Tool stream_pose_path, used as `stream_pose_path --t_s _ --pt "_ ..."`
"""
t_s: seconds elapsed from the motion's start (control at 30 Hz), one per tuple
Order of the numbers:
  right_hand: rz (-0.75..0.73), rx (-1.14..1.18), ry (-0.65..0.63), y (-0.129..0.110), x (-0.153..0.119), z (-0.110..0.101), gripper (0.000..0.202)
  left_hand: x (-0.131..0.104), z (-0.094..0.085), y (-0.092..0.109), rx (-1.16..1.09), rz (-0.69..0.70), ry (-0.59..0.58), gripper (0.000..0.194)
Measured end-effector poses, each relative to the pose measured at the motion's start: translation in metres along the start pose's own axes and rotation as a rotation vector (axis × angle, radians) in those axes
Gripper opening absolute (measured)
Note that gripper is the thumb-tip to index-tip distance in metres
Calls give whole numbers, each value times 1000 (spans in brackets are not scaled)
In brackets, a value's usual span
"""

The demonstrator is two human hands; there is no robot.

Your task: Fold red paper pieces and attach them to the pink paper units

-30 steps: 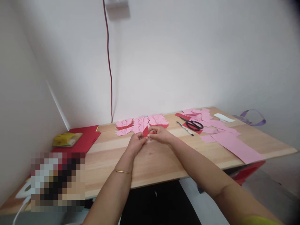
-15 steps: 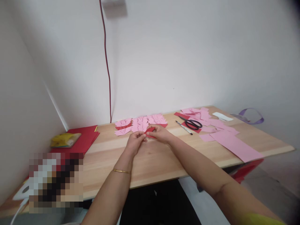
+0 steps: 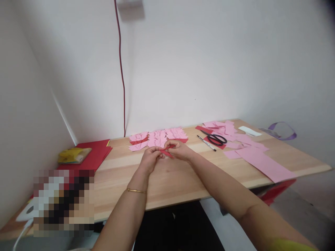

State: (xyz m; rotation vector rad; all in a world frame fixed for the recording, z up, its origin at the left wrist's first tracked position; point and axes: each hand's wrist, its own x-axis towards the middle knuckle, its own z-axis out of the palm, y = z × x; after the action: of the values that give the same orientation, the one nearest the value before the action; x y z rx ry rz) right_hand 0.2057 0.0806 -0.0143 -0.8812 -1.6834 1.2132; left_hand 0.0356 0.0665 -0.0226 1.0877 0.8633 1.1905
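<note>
Between my two hands, above the middle of the wooden table (image 3: pixel 167 181), is a small piece of red paper (image 3: pixel 167 152). My left hand (image 3: pixel 151 158) pinches its left side, fingers closed. My right hand (image 3: pixel 179 150) grips the right side between thumb and fingers. Part of the paper slants down between the hands, and the fingers hide the rest. Just behind the hands lie pink cut papers (image 3: pixel 157 138) with jagged edges, in a row, with some red pieces among them.
Black scissors (image 3: pixel 217 139) and a pen (image 3: pixel 206 143) lie right of my hands, near pink scraps (image 3: pixel 226 128) and a long pink sheet (image 3: pixel 264 164). Red sheets (image 3: pixel 101 153) under a yellow packet (image 3: pixel 74 155) are at left. A purple ribbon roll (image 3: pixel 291 130) is far right.
The red paper between my hands has changed shape; it looks narrower, with a strip now angled downward. My hands stay nearly in place. The view has shifted slightly.
</note>
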Motion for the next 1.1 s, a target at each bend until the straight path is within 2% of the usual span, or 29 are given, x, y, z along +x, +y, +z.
stream_pose_path --t_s 0.1,0.27,0.4,0.57,0.73,0.87,1.1 --pt "-21 -34 -34 2 -1 -5 16 -2 -3 2 -34 -89 -57 19" --pt "-69 -60 -69 3 0 -10 15 -3 -2 1 36 -115 -82 28" --pt "-29 -22 -51 1 0 -10 15 -4 0 2 45 -97 -80 29" --pt "41 131 -57 2 2 -8 15 -4 0 -1 58 -106 -89 27" --pt "97 348 -3 2 3 -8 28 -2 4 -3 125 80 68 23" --pt "66 305 10 -1 1 -2 34 -2 5 -3 285 199 138 23" --pt "8 161 61 -4 -1 4 24 -4 7 0 421 288 66 19"
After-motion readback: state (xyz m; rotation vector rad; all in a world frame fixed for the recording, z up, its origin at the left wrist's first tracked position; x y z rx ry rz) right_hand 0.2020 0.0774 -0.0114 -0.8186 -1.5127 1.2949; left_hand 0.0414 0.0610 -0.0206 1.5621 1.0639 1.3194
